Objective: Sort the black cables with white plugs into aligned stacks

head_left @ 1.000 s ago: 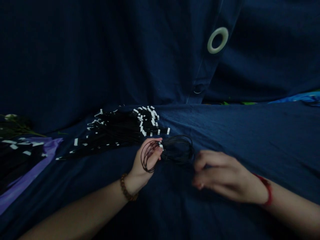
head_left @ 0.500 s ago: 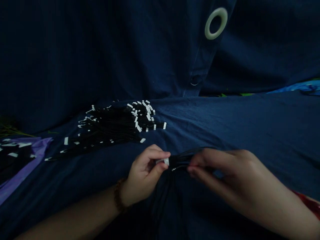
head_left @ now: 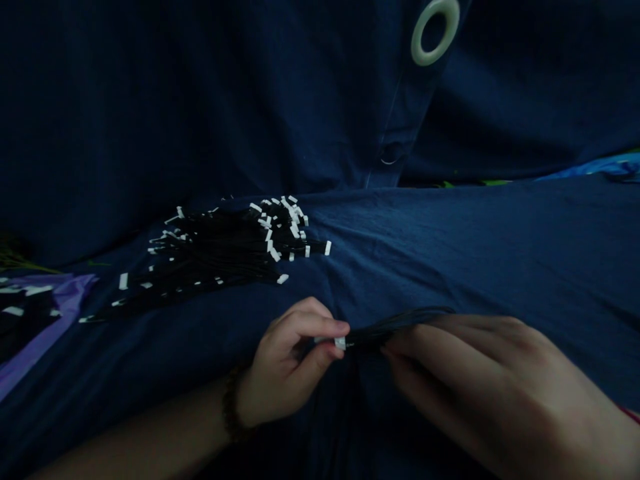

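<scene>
Thumb and fingers of my left hand point(head_left: 295, 360) pinch a small white connector point(head_left: 340, 343) near the lower middle. Black wires point(head_left: 373, 333) run from it to the right. My right hand point(head_left: 465, 380) grips these wires between thumb and fingers, a short way from the connector; part of the bundle arches over the fingers. Beyond my left hand lies a pile of black cables point(head_left: 220, 247) with many white connectors at both ends, on dark blue cloth point(head_left: 500, 253).
A purple bag point(head_left: 67, 303) with more white-ended cables lies at the left edge. Dark blue cloth with a pale ring point(head_left: 435, 32) rises behind. A bright blue item point(head_left: 595, 165) shows at the far right, beside bits of green.
My right hand has turned more palm down and closed further over the wires. My left hand has shifted slightly right and down with the connector. The whole view has shifted a little.
</scene>
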A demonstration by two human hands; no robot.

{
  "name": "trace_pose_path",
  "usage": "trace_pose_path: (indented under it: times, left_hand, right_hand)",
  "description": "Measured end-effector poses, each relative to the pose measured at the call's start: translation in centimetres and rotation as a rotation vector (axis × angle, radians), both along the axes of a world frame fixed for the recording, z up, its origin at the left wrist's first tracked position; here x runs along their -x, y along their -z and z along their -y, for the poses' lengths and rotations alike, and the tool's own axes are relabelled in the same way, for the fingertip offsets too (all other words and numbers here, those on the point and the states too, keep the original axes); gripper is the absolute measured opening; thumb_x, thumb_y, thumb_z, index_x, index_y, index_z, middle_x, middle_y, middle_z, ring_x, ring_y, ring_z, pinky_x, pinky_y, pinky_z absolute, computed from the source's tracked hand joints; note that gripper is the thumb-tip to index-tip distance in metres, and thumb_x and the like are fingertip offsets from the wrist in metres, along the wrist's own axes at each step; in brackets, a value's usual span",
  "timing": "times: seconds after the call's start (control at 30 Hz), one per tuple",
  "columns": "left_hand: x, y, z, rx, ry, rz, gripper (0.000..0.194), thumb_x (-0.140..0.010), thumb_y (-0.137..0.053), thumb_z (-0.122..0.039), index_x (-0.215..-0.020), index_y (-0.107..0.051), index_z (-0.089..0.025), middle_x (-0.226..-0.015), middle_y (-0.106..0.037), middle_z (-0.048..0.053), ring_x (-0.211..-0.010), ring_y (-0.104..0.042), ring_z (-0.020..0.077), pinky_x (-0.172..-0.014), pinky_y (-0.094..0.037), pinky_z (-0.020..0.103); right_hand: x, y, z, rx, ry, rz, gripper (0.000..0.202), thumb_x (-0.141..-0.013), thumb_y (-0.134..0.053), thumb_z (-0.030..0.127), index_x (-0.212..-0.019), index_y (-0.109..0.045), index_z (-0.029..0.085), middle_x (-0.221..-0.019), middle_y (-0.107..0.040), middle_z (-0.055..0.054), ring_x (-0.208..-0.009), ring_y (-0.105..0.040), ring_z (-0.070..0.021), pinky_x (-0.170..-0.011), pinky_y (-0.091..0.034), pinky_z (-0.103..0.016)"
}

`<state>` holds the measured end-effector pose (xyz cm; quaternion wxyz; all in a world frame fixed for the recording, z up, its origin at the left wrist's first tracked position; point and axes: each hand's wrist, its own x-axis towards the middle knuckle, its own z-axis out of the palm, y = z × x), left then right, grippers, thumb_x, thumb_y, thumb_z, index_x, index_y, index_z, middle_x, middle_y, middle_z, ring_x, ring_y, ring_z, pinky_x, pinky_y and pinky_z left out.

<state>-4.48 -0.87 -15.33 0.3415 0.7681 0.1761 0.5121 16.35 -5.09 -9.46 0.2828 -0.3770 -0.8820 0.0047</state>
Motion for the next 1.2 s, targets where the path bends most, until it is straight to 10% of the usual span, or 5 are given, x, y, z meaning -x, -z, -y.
trace_pose_path:
  times: [1.2]
  left_hand:
    - [0.0, -0.2, 0.5, 0.096, 0.044, 0.016, 0.033, -0.084, -0.053, -0.006, -0.111, -0.054, -0.025, -0.085, -0.054, 0.002, -0.077, -0.054, 0.0134, -0.064, -0.044, 0.025]
  right_hand:
    - [1.4, -0.9, 0.1, -0.128, -0.041, 0.001, 0.032, -0.09, -0.039, 0.009, -0.069, -0.06, 0.018, -0.06, -0.053, 0.001, -0.053, -0.041, -0.0142, -0.052, -0.028, -0.031]
